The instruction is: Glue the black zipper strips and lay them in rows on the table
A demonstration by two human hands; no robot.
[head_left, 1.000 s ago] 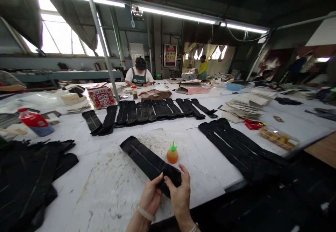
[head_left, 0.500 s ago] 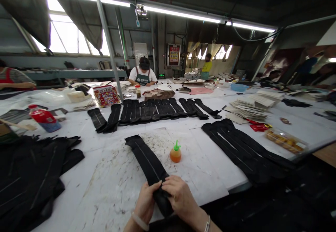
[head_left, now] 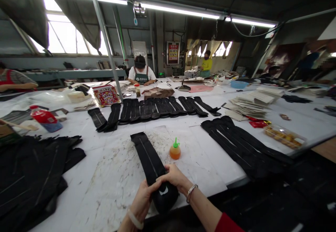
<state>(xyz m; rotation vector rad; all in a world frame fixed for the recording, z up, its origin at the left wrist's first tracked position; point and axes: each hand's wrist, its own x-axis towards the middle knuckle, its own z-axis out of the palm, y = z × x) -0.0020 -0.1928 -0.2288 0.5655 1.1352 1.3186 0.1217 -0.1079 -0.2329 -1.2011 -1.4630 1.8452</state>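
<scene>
A long black fabric strip point(head_left: 149, 156) with a pale line along its middle lies tilted on the white table, its wide rounded end toward me. My left hand point(head_left: 143, 195) grips its left edge, thumb on top. On the other side my right hand point(head_left: 174, 176) holds the right edge, fingers partly hidden by the strip. The two thumbs nearly meet. Just below them a small whitish patch point(head_left: 163, 190) shows on the rounded end. Beyond my right hand stands a round squeeze bottle point(head_left: 175, 151) of orange liquid with a green nozzle.
Similar black pieces lie in a row point(head_left: 154, 109), in a group at right point(head_left: 233, 144) and in a heap at left point(head_left: 28, 172). Card stacks point(head_left: 248, 106) and a clear food box point(head_left: 285, 136) are at right. A metal pole point(head_left: 106, 39) rises behind the row. Several people work beyond.
My right hand has moved up and inward along the strip. The rounded end has turned up into view with its whitish patch, and the strip's far end has shifted slightly right.
</scene>
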